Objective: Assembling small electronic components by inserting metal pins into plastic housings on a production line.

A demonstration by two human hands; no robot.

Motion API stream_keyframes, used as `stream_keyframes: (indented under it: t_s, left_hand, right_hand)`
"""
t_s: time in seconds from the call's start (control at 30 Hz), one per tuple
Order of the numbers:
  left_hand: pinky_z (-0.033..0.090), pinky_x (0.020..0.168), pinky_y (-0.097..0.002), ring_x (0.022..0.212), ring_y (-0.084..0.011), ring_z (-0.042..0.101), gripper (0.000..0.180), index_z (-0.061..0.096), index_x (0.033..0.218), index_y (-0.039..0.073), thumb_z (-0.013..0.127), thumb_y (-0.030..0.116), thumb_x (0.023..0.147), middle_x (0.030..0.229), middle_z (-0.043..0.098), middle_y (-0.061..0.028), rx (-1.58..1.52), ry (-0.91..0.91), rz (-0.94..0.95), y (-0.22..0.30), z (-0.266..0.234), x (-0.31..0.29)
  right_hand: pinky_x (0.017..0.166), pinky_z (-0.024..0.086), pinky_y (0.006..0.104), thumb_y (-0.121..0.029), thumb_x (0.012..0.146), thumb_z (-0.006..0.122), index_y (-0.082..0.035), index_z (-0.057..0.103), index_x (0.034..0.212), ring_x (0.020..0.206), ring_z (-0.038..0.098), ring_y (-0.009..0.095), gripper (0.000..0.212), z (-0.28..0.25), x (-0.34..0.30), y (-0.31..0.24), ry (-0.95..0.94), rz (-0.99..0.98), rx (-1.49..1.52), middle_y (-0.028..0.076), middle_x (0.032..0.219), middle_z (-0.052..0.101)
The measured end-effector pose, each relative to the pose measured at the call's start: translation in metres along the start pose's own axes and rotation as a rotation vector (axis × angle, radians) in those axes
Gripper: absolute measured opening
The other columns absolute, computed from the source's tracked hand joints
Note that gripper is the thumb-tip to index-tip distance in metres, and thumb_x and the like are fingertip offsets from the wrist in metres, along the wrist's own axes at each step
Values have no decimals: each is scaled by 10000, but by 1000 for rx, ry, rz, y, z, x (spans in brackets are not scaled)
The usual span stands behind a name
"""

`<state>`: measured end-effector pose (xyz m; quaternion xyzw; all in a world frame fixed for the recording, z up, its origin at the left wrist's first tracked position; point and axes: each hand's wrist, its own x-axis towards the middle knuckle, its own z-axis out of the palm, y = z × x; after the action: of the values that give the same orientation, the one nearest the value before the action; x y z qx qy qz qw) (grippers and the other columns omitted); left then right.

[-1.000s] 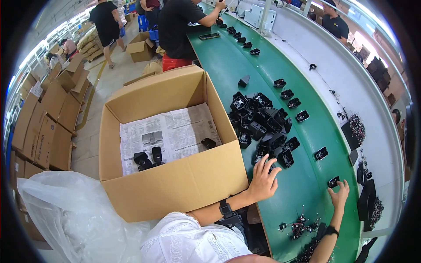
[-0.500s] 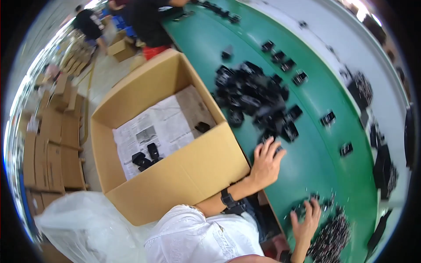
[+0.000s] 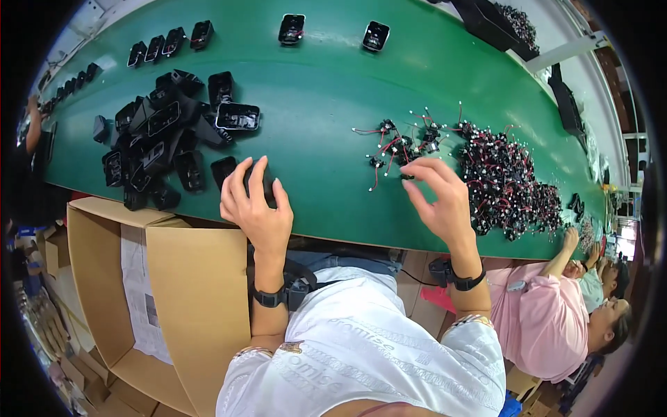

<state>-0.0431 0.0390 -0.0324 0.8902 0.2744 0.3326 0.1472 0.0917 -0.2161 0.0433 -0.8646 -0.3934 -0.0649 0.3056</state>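
My left hand is over a black plastic housing near the table's front edge. Its fingers are spread and bent, hiding most of that housing; whether they touch it is unclear. Another black housing lies just left of the fingertips. My right hand has its thumb and index finger closed around a small black part. Just beyond it are several loose small black components with red wires and white connectors. A dense heap of these wired components lies to the right.
A pile of black housings covers the table's left. Others stand in a spaced row farther back. An open cardboard box lined with printed paper stands at the front left. A co-worker in pink sits at right; black bins line the back.
My view has turned right, putting the heap of wired components fully in sight. My right hand has gone from spread fingers to a pinch. The left remains beside the housings.
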Motion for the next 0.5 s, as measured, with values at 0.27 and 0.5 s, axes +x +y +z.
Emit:
stream_keyframes:
  t_s: [0.27,0.5]
  left_hand:
    - [402,1019,-478,1215,-337,500,524,684,1280,165,773,49,777,1391,543,-115,-75,62,-17,12,-4,-12]
    - [458,960,-434,1117,-326,584,410,706,1212,97,761,28,812,1246,615,-116,-232,-46,50,4,-8,-9]
  right_hand:
    - [822,530,384,-64,778,739,-104,747,1041,985,621,254,267,32,27,2,-206,-237,-357,53,1091,642]
    - [734,522,350,-25,744,792,-101,788,926,860,620,213,197,20,32,-3,5,-199,-49,45,1091,658]
